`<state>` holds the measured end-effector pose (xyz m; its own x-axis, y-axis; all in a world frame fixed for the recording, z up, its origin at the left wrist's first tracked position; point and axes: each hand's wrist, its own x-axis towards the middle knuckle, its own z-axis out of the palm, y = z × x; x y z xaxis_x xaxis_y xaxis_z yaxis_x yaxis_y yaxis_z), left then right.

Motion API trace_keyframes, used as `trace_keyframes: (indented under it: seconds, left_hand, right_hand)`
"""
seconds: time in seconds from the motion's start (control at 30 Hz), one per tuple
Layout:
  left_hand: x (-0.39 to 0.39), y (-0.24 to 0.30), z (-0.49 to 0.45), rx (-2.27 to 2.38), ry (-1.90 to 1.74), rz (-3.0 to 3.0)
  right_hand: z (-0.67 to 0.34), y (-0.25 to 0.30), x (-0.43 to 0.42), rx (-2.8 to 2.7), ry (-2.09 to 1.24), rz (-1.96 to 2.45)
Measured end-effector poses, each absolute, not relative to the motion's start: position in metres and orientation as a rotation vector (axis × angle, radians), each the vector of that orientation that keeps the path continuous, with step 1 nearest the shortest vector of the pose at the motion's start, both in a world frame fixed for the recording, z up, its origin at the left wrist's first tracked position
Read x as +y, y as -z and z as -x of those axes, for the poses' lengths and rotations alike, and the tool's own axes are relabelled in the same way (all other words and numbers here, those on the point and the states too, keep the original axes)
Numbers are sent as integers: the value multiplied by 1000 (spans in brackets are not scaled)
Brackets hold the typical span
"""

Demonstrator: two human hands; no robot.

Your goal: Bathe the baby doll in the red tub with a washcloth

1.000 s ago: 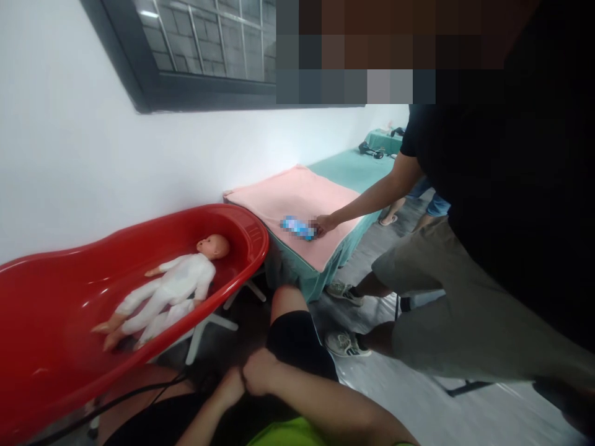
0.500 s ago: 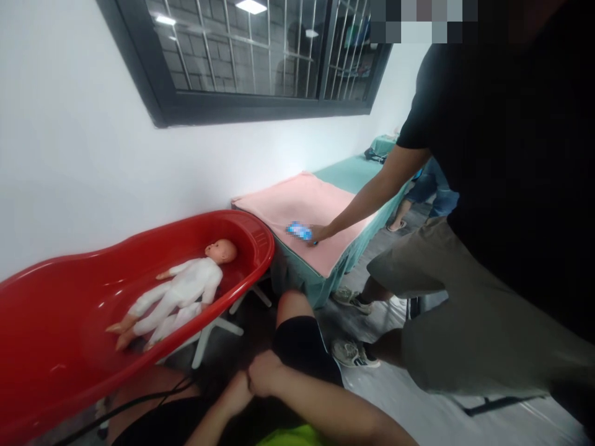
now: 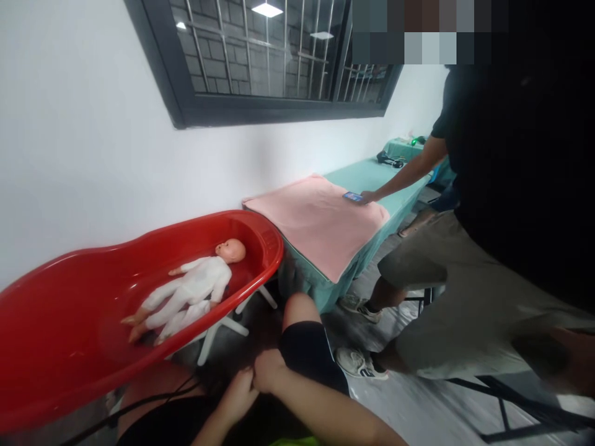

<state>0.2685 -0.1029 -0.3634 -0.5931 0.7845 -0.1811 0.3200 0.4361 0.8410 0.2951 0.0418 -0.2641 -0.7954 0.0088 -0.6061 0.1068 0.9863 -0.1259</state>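
My left hand [image 3: 238, 391] and my right hand [image 3: 267, 370] rest together in my lap, knuckles touching, fingers curled closed; whether they hold anything is hidden. In front of me stands a red plastic baby tub [image 3: 69, 347] on a white stand. A baby doll [image 3: 195, 291] in a white suit lies on its back inside the tub, head toward the right end. Neither hand touches the tub or the doll.
A table [image 3: 372, 176] with a green cover runs along the white wall, a pink towel [image 3: 320, 223] spread on its near end. Another person in a black shirt stands at right, a hand [image 3: 369, 197] on a phone [image 3: 353, 197] on the table.
The other person slid the phone from the towel's near edge to its far side by the green cover. My view swung slightly right. My hands stayed together in my lap.
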Motion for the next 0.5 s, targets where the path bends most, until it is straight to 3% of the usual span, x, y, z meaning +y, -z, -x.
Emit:
trace_keyframes:
  seconds: [0.2, 0.33, 0.4, 0.5]
  left_hand:
    - [-109, 323, -274, 2171, -937, -1001]
    - [-129, 274, -292, 2192, -1099, -866]
    - [-156, 247, -302, 2125, -1135, -802]
    - [-229, 209, -309, 2035, -1056, -632]
  right_hand:
    - [-290, 255, 39, 2455, 220, -145]
    - [-296, 236, 46, 2452, 315, -226]
    - [-303, 217, 60, 2476, 575, -255]
    - [-307, 169, 96, 2210, 1222, -97]
